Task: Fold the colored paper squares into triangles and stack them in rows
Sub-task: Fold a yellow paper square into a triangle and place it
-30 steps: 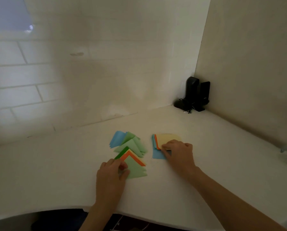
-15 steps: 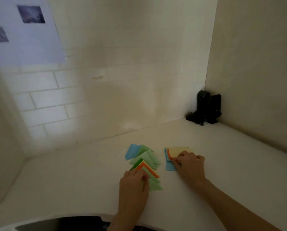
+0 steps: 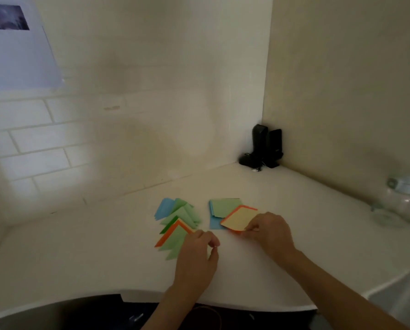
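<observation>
Two sheets, a yellow sheet [image 3: 240,219] lying on an orange sheet [image 3: 246,207], sit pinched at their near corner between the thumb and fingers of the right hand [image 3: 269,231]. From that pinch the pair reaches away and to the left, its far corner overlapping the stack of squares [image 3: 224,207], whose top sheet is green with blue showing at the left edge and near-left corner. Whether the pinched pair is lifted off the desk [image 3: 80,239] or lies flat on it is hard to tell.

Left of the pinch, across a narrow strip of bare desk, the left hand [image 3: 195,257] rests with loosely curled fingers on the near right edge of the row of folded triangles [image 3: 179,225]; it presses rather than grasps, and nothing is clasped in it. The row runs away from that hand: pale green pieces nearest, then an orange-edged one, a dark green one, more pale green, and a blue one farthest off.

Far beyond the right hand, in the corner where the walls meet, stand two black speakers [image 3: 267,146]. To the right of the grip, at the desk's edge, sits a clear glass jar [image 3: 404,203].
</observation>
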